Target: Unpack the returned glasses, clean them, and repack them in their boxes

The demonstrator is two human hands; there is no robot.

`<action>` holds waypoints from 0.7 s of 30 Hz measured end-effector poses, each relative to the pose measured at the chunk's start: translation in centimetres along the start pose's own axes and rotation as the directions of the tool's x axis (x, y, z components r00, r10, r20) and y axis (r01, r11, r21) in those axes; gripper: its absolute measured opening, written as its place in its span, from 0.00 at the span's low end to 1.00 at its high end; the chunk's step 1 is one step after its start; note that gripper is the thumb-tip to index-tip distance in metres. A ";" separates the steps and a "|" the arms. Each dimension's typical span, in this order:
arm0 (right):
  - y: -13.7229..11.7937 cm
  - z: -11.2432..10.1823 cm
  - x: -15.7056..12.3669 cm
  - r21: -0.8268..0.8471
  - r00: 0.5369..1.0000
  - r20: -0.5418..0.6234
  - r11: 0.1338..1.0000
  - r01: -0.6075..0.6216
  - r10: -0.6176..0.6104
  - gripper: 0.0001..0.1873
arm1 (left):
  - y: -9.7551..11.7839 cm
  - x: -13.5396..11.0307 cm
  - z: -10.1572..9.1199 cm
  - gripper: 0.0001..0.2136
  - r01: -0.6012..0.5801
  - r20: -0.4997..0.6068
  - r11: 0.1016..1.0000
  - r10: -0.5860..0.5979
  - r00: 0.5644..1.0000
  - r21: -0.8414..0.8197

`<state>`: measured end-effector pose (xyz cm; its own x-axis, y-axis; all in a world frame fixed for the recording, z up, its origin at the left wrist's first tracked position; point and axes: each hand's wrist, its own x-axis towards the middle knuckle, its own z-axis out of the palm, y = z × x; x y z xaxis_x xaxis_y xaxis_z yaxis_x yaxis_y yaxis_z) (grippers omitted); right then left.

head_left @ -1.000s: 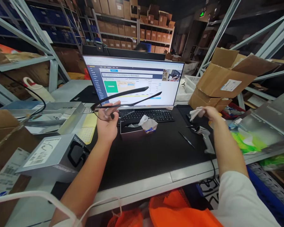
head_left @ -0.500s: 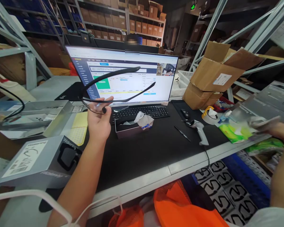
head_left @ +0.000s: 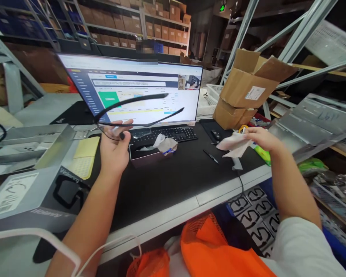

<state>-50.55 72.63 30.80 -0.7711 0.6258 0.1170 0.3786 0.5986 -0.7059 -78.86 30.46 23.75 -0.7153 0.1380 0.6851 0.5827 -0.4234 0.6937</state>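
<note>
My left hand (head_left: pixel 115 150) grips a pair of black-framed glasses (head_left: pixel 132 100) by the front, raised before the monitor with both temple arms pointing right. In my right hand (head_left: pixel 262 138) is a thin white wipe (head_left: pixel 235 144), pinched at its edge and hanging over the right part of the desk mat. Behind and below the wipe, a grey barcode scanner (head_left: pixel 237 164) is partly hidden. A small open box (head_left: pixel 144 157) with crumpled white paper (head_left: pixel 165 144) in it lies between my hands, close to the keyboard (head_left: pixel 178 134).
A monitor (head_left: pixel 150 80) stands at the back. A pen (head_left: pixel 210 156) lies on the black mat. Yellow pads (head_left: pixel 85 154) and a grey product box (head_left: pixel 31 200) are at left. Cardboard boxes (head_left: pixel 248 88) are stacked back right. Below the desk edge is a blue crate with several packed items (head_left: pixel 256 211).
My right hand has come in from the far right edge to above the mat, bringing the wipe. The left hand still holds the glasses; the view has turned slightly right.
</note>
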 end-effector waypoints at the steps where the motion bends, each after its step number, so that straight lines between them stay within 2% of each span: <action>1: -1.1 1.4 0.4 0.108 0.996 0.082 0.994 0.030 -0.039 0.18 | 0.1 -0.1 0.1 0.18 -0.005 -0.001 1.000 0.005 1.000 0.010; 3: -3.6 4.4 0.9 0.334 0.963 0.245 0.942 0.027 -0.114 0.19 | 0.3 -0.3 0.2 0.19 -0.006 0.004 1.000 0.006 1.000 0.022; 5: -6.2 7.2 1.0 0.490 0.924 0.339 0.872 -0.011 -0.179 0.20 | 0.6 -0.5 0.4 0.19 0.004 0.010 1.000 -0.005 1.000 0.018; 9: -10.8 12.0 0.9 0.692 0.878 0.346 0.722 0.000 -0.331 0.20 | 1.5 -0.9 0.8 0.19 0.042 0.004 0.999 -0.042 0.999 -0.024; 12: -13.4 14.2 1.3 0.782 0.848 0.324 0.623 0.008 -0.418 0.19 | 2.4 -1.2 1.2 0.18 0.053 -0.016 0.998 -0.053 0.998 -0.041; 14: -14.9 15.2 1.7 0.808 0.852 0.280 0.588 0.039 -0.442 0.18 | 2.9 -1.4 1.3 0.18 0.031 -0.055 0.999 -0.033 0.998 -0.022; 16: -16.2 16.2 1.7 0.835 0.892 0.143 0.537 0.123 -0.428 0.16 | 3.1 -1.4 1.4 0.19 -0.019 -0.121 1.000 0.020 0.992 0.009; 18: -17.3 17.6 0.9 0.849 0.924 -0.126 0.443 0.288 -0.361 0.14 | 3.2 -1.5 1.4 0.19 -0.072 -0.203 0.996 0.080 0.976 0.045; 19: -17.7 18.4 0.1 0.823 0.908 -0.285 0.407 0.395 -0.306 0.13 | 3.1 -1.5 1.5 0.19 -0.093 -0.243 0.993 0.107 0.964 0.068; 20: -18.1 19.5 -0.9 0.765 0.863 -0.439 0.400 0.505 -0.250 0.12 | 3.0 -1.6 1.6 0.19 -0.107 -0.276 0.990 0.129 0.952 0.093; 21: -18.4 20.6 -2.0 0.672 0.789 -0.575 0.426 0.606 -0.216 0.12 | 2.9 -1.7 1.8 0.19 -0.114 -0.302 0.987 0.145 0.942 0.116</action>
<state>-66.51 50.07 29.11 -0.3966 0.6517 0.6465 -0.6500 0.2979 -0.6991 -75.26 30.60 24.96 -0.7062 -0.2012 0.6788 0.7014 -0.3298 0.6319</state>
